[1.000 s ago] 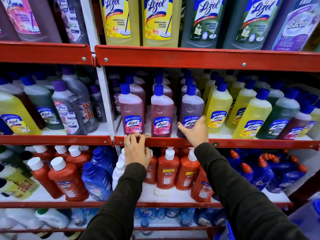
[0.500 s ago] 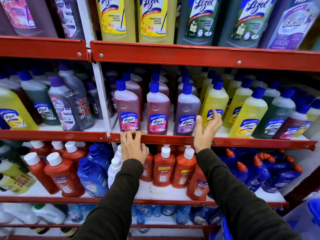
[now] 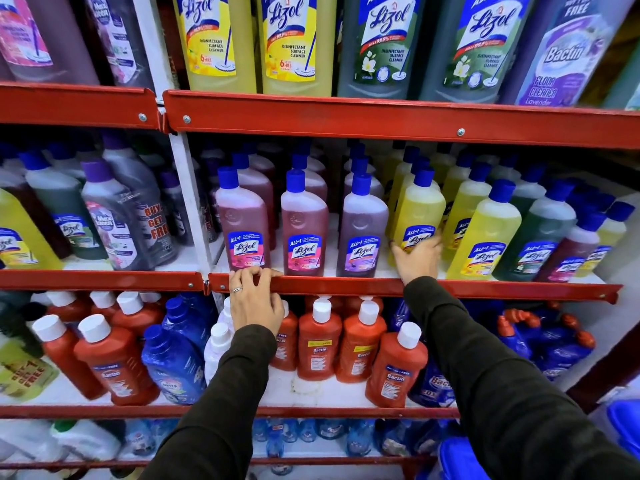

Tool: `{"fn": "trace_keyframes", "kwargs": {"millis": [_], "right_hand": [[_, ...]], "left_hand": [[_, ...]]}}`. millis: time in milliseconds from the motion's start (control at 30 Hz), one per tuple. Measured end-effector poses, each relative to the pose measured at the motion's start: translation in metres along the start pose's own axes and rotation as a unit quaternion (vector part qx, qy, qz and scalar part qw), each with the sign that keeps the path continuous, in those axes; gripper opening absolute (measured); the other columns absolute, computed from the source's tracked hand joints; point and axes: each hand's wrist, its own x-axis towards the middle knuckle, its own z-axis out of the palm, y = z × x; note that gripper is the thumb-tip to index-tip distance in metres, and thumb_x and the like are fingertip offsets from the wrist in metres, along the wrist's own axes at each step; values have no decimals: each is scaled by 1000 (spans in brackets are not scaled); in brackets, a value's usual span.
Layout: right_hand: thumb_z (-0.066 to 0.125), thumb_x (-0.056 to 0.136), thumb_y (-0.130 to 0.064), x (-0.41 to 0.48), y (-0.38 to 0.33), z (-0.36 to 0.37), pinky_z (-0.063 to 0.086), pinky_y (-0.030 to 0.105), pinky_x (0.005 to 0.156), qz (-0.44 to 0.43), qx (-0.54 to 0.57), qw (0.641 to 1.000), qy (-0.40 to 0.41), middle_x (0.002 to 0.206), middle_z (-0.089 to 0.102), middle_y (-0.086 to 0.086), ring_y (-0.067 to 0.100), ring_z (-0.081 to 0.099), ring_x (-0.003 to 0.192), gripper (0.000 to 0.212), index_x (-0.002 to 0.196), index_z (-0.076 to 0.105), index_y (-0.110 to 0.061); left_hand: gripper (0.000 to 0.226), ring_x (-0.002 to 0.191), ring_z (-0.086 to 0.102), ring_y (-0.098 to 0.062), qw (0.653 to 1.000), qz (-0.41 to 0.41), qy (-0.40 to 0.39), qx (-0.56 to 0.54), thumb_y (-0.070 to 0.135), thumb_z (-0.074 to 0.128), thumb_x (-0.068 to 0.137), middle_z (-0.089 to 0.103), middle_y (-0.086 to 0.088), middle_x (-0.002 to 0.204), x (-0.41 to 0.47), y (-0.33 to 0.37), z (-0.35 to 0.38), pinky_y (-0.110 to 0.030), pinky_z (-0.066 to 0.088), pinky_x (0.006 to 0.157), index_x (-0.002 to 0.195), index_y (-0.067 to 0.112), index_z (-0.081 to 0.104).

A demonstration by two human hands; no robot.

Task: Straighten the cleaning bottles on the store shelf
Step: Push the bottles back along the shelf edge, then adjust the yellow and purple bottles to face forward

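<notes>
The yellow Lizol bottle (image 3: 417, 216) stands at the front of the middle shelf, just right of the purple Lizol bottle (image 3: 361, 230), and it leans slightly to the left at its blue cap. The right hand (image 3: 417, 259) wraps the bottle's lower part from the front, its fingers (image 3: 434, 239) closed around the label and base. Left of the purple bottle, two pink Lizol bottles (image 3: 304, 226) stand upright in the same front row, a small gap between each. To the right, more yellow bottles (image 3: 483, 237) and a green one (image 3: 540, 237) tilt the same way. The left hand (image 3: 254, 301) rests on the red shelf rail (image 3: 346, 285), below the leftmost pink bottle; its fingers curl over the rail's top edge, gripping no bottle, and one wears a ring (image 3: 237, 290). On the shelf below stand orange Bactin bottles (image 3: 320, 344) with white caps. Dark sleeves (image 3: 502, 393) cover both arms.
</notes>
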Motion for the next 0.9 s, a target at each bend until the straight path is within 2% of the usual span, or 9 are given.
{"fn": "trace_keyframes", "kwargs": {"millis": [200,500,567,667,733,833,900], "right_hand": [[74,80,-52,-22,12,-13,47,44,99,-50,-46,997,25,136,49,23,40,52,127,99,148,28,3],[70,80,-58,-35,19,-25,48,48,107,-75,-41,996,19,143,46,23,39,48,134,104,151,24,1],[72,79,-58,-34,20,-26,48,46,106,-75,-25,997,17,141,46,21,37,48,133,103,151,25,0],[73,78,-61,-35,20,-31,44,37,106,-67,36,997,10,141,45,18,32,46,134,103,151,28,-3],[68,85,-60,-37,19,-34,34,27,106,-64,98,993,1,149,40,16,28,41,140,96,153,27,-6],[55,96,-53,-37,20,-42,22,23,111,-51,194,980,-8,160,30,11,22,31,149,78,156,27,-12],[50,100,-49,-37,22,-47,22,25,116,-48,226,973,-13,162,30,9,16,30,149,70,156,30,-13]], "left_hand": [[34,126,39,-38,1000,4,17,-12,9,66,81,56,-17,120,-1,-1,2,-53,45,102,114,11,59],[24,125,40,-38,999,-10,46,-18,13,59,89,58,-18,120,0,5,3,-53,44,104,113,8,61],[22,123,43,-37,998,-10,58,-7,14,57,90,59,-17,118,0,5,4,-56,36,111,111,9,62],[23,122,48,-33,996,-18,86,-4,14,55,88,58,-13,120,-5,15,5,-55,14,121,110,13,63],[31,124,47,-25,993,9,105,-50,13,53,86,54,-7,127,-16,33,6,-53,10,120,115,20,60],[39,125,43,-17,970,108,94,-195,11,49,88,49,-5,132,-29,77,10,-50,32,113,125,22,54],[37,128,42,-15,939,179,52,-290,12,46,93,46,-6,134,-31,111,15,-44,38,110,129,17,53]]}}
